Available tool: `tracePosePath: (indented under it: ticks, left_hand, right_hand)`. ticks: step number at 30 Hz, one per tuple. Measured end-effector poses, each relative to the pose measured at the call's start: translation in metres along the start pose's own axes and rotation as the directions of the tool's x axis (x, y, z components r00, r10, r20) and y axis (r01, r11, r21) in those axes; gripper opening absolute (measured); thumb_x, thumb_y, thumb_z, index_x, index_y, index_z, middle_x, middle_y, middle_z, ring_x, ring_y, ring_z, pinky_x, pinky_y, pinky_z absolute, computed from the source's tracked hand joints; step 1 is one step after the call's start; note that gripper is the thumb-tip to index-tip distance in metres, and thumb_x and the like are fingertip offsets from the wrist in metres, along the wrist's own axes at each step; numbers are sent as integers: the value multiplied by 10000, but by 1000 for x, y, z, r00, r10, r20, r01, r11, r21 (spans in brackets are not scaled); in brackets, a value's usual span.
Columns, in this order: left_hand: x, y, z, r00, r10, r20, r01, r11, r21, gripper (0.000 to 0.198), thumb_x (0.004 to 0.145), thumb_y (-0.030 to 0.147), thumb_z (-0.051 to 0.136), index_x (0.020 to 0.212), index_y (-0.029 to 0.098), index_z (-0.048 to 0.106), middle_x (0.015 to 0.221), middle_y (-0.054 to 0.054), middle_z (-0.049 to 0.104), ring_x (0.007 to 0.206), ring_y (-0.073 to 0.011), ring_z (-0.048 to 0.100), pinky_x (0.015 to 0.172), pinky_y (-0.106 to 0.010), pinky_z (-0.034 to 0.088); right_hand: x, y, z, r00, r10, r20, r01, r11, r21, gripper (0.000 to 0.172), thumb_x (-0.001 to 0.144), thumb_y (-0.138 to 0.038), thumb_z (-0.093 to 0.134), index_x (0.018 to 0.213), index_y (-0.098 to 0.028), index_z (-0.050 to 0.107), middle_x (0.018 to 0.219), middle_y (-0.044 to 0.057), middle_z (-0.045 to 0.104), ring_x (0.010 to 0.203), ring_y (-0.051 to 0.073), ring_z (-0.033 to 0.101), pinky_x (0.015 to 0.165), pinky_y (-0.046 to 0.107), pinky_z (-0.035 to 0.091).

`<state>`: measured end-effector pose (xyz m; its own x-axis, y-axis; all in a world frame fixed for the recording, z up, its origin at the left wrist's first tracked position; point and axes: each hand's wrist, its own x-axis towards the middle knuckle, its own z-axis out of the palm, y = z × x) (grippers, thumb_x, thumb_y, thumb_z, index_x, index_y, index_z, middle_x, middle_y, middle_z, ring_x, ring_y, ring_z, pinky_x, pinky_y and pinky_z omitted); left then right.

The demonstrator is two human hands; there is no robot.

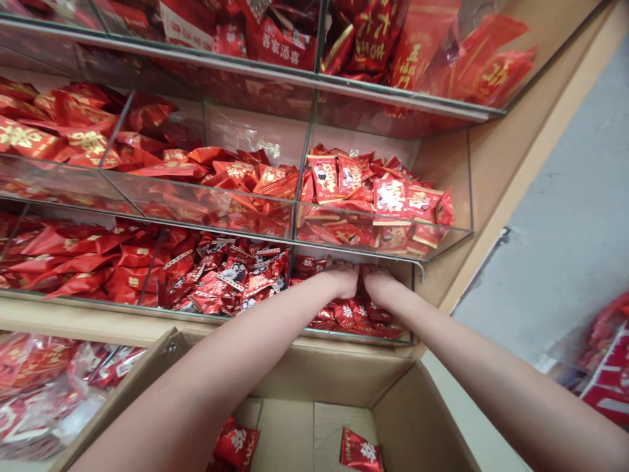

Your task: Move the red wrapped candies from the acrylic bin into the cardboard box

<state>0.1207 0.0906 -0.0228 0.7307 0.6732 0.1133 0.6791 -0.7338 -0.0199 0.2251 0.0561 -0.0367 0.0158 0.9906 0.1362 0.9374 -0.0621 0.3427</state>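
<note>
Both my arms reach forward into the lowest right bin (393,335) of a clear tiered display. My left hand (343,278) and my right hand (379,282) sit side by side, knuckles up, fingers curled down into a heap of small red candy packets (351,313). The fingertips are buried among the packets and under the shelf above, so what they grip is hidden. Below my arms stands an open cardboard box (314,377) holding a few red packets (361,451).
Clear acrylic bins on three tiers hold red wrapped sweets, such as the middle right bin (383,196) and the lower middle bin (230,278). Plastic bags of red packets (44,380) lie at left. A wooden frame (515,151) and grey floor (574,223) are at right.
</note>
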Motion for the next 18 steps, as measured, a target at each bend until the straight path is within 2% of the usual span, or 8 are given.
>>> tracePosePath:
  ticks: [4, 8, 10, 13, 15, 17, 18]
  left_hand:
    - [-1, 0, 1, 1000, -13, -13, 13, 1000, 1, 436, 808, 360, 460, 1195, 169, 399, 1255, -103, 393, 1115, -248, 401, 913, -490, 314]
    - [-7, -1, -7, 999, 7, -47, -7, 1000, -2, 571, 752, 362, 512, 1243, 118, 353, 1301, -156, 354, 1167, -289, 341, 957, -464, 257]
    - [-17, -3, -16, 997, 21, -76, -21, 1000, 3, 513, 750, 314, 495, 1202, 88, 408, 1270, -178, 391, 1163, -308, 344, 955, -448, 256]
    - [-48, -8, -31, 991, 77, -111, -77, 997, 12, 343, 772, 244, 431, 1065, 95, 528, 1148, -162, 504, 1074, -276, 441, 908, -389, 319]
    - [-82, -13, -39, 983, 133, -123, -133, 991, 10, 292, 798, 245, 383, 1011, 148, 557, 1077, -103, 552, 1003, -215, 494, 862, -319, 361]
    - [-121, -15, -42, 967, 199, -160, -200, 980, 10, 272, 814, 237, 346, 893, 158, 594, 940, -80, 597, 886, -188, 538, 786, -297, 390]
    - [-141, -14, -41, 967, 219, -133, -223, 975, -11, 272, 814, 232, 342, 838, 164, 604, 868, -68, 611, 815, -175, 554, 738, -285, 403]
  right_hand:
    - [-3, 1, -1, 1000, -11, -11, 11, 1000, 1, 349, 759, -68, 381, 1073, 16, 509, 1025, 232, 568, 943, 243, 547, 780, 299, 406]
    - [-12, 6, -4, 998, -20, -56, 20, 1000, 16, 349, 755, -47, 351, 1066, -8, 506, 1015, 211, 564, 957, 223, 526, 791, 283, 387]
    - [-24, 9, -8, 991, -55, -118, 58, 998, 21, 327, 734, -33, 368, 1017, -22, 530, 987, 193, 567, 953, 219, 515, 795, 275, 377]
    - [-54, 8, -21, 964, -117, -237, 137, 988, 72, 248, 745, -78, 396, 918, -68, 573, 925, 160, 575, 906, 213, 512, 794, 290, 373]
    - [-83, -1, -30, 942, -152, -300, 217, 956, 199, 220, 779, -148, 395, 868, -116, 594, 861, 119, 589, 854, 192, 519, 780, 292, 382]
    - [-113, -18, -33, 924, -208, -319, 325, 867, 377, 220, 794, -176, 389, 838, -153, 603, 804, 75, 596, 786, 157, 532, 738, 268, 401]
    - [-128, -29, -31, 920, -273, -282, 380, 800, 465, 213, 787, -173, 400, 834, -173, 608, 778, 50, 600, 738, 135, 539, 697, 244, 411]
